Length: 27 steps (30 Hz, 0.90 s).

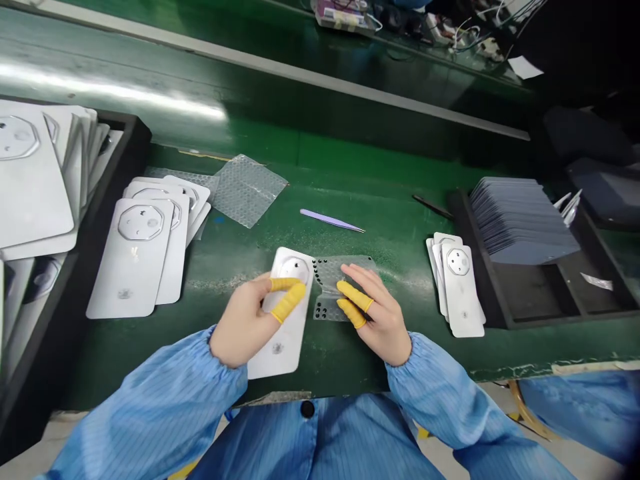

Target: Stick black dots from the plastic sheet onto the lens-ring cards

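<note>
My left hand [253,320] pinches a white plastic cover plate [285,333] that lies on the green mat, thumb and forefinger in yellow finger cots near its round recess. My right hand [375,310] rests with fingers stretched on a clear film sheet [333,280] dotted with small black pads, just to the right of the plate. Two of its fingers also wear yellow cots. Both sleeves are blue.
A pile of white plates [145,247] lies at left beside a black tray [125,153] holding more. Clear film pieces [245,187] and purple tweezers [330,220] lie farther back. At right are a small stack of plates [457,283] and a black tray [500,293] of grey sheets.
</note>
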Motion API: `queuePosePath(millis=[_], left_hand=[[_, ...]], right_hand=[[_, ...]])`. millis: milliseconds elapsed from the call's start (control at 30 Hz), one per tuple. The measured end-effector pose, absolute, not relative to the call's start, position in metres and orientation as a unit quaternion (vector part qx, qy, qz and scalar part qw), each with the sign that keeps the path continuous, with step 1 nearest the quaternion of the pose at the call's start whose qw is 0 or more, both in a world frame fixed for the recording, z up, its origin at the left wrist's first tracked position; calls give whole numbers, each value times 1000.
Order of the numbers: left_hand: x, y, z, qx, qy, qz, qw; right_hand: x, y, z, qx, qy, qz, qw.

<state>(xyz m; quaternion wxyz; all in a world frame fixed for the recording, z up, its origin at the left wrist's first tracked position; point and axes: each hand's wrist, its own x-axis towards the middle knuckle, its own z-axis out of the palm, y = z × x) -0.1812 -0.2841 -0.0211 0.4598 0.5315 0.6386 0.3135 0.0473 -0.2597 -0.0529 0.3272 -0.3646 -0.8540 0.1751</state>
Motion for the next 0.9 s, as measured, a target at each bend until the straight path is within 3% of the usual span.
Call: queuePosePath(millis=[167,300,567,767,900], left_hand=[[-166,-289,-24,526,590,347,505],[-164,-292,-26,569,573,327,491],[-165,-295,-33,630,560,311,439],[-167,-295,-34,670,567,300,375],[-188,-289,-25,598,617,317,402]], right_hand=[[42,-257,-34,-319,-887,181,280],[29,-253,-27,-281,-871,218,338],[15,-254,-42,-214,-903,131,349],[11,-252,-57,-306,-826,297,369],[13,-248,-60,-326,-833,281,348]])
